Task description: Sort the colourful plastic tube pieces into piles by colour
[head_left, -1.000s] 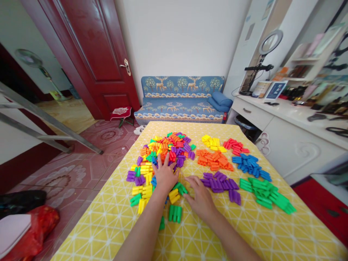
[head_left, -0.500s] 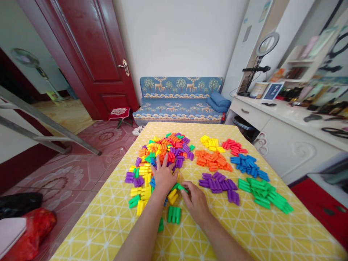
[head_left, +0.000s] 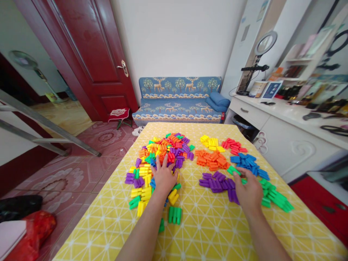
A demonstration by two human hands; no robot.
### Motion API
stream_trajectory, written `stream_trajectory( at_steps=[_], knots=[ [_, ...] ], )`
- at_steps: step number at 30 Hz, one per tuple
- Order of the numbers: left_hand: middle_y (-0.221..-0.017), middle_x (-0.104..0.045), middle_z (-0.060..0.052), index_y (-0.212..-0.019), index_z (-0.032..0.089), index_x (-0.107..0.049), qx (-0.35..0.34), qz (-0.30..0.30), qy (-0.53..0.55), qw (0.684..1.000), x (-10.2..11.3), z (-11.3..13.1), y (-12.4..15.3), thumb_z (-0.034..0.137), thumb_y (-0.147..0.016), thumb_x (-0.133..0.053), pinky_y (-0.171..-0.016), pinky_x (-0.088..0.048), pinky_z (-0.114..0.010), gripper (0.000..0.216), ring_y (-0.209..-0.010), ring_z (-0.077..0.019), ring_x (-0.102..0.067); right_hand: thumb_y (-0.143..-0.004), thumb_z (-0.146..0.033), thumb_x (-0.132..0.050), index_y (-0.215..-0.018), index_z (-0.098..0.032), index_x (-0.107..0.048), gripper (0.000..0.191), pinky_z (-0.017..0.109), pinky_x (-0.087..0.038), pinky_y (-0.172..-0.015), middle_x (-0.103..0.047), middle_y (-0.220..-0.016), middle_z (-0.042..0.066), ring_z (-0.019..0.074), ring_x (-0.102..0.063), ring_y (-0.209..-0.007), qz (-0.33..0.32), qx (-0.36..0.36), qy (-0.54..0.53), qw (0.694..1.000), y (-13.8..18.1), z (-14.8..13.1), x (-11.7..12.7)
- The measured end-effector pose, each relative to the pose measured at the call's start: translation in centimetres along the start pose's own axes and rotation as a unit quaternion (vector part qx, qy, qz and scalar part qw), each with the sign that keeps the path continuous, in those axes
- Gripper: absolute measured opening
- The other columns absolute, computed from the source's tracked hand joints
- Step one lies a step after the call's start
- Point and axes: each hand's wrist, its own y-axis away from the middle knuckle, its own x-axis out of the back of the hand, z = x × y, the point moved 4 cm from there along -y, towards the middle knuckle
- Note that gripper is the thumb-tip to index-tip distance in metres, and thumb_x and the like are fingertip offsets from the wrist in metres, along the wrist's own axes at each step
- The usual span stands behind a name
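My left hand (head_left: 164,177) lies with its fingers spread over the near part of a mixed heap of plastic building blocks (head_left: 163,146) in several colours. Between the thumb and fingers of my right hand (head_left: 248,190) is a green block (head_left: 233,170), held above the table near the purple pile (head_left: 217,182). Partly behind that hand lies the green pile (head_left: 277,195). A loose green block (head_left: 174,215) and a yellow block (head_left: 173,197) rest close to my left wrist. Blocks under my left palm are hidden.
Sorted piles of orange (head_left: 212,160), yellow (head_left: 212,143), red (head_left: 234,146) and blue blocks (head_left: 248,164) sit on the right of the yellow patterned tablecloth (head_left: 195,235). Beyond the table stands a blue sofa (head_left: 179,103). A white dresser (head_left: 293,134) is at the right.
My right hand has moved right, from beside the mixed heap to the green pile, carrying a green block. My left hand has stayed in nearly the same place.
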Motion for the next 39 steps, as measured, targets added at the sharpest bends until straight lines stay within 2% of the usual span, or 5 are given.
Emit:
stream_trajectory(
  at_steps=[6,23,29,34,39],
  knots=[
    [-0.157,-0.027,0.006,-0.115,0.037,-0.067,0.000,0.007,0.003,1.000,-0.2,-0.1,0.0,0.048,-0.080,-0.055,-0.109,-0.014,-0.070,0.038,-0.146,-0.0386,-0.005,-0.086,-0.047,-0.044,-0.094,-0.019,-0.072,0.041,0.043,-0.032,-0.081,-0.070,-0.087,0.010,0.0285,-0.057,-0.085,0.040,0.040,0.209,0.976,-1.1,4.9,1.7],
    [-0.157,-0.026,0.006,-0.116,0.036,-0.067,0.008,-0.002,0.003,1.000,0.2,0.1,0.1,0.048,-0.081,-0.055,-0.110,-0.013,-0.068,0.039,-0.146,-0.0380,-0.004,-0.082,-0.037,-0.053,-0.091,-0.021,-0.073,0.027,0.044,-0.032,-0.078,-0.066,-0.101,0.010,0.0305,-0.050,-0.092,0.060,-0.036,0.202,0.977,-0.1,5.8,1.9],
    [-0.157,-0.026,0.006,-0.116,0.036,-0.067,0.009,-0.008,0.005,1.000,0.3,0.1,0.1,0.047,-0.081,-0.056,-0.110,-0.015,-0.069,0.039,-0.146,-0.0387,-0.003,-0.086,-0.032,-0.050,-0.092,-0.019,-0.069,0.023,0.042,-0.043,-0.090,-0.063,-0.100,0.009,0.0244,-0.057,-0.098,-0.019,0.081,-0.064,0.995,1.6,-0.6,-0.5],
    [-0.157,-0.027,0.006,-0.117,0.037,-0.067,0.007,0.001,0.001,1.000,0.4,0.1,0.2,0.047,-0.081,-0.056,-0.110,-0.016,-0.069,0.039,-0.146,-0.0390,-0.004,-0.083,-0.016,-0.049,-0.106,-0.022,-0.063,0.028,0.034,-0.051,-0.084,-0.061,-0.113,0.007,0.0182,-0.061,-0.093,-0.266,0.114,-0.221,0.931,6.6,-9.0,-5.3],
    [-0.156,-0.030,0.005,-0.117,0.037,-0.066,0.008,0.005,0.002,1.000,0.5,0.1,0.2,0.047,-0.080,-0.057,-0.109,-0.017,-0.069,0.039,-0.145,-0.0398,-0.007,-0.073,-0.006,-0.050,-0.121,-0.022,-0.056,0.051,0.034,-0.053,-0.080,-0.058,-0.124,0.008,0.0152,-0.061,-0.081,-0.341,0.090,-0.253,0.901,9.7,-12.8,-8.5]
  ],
)
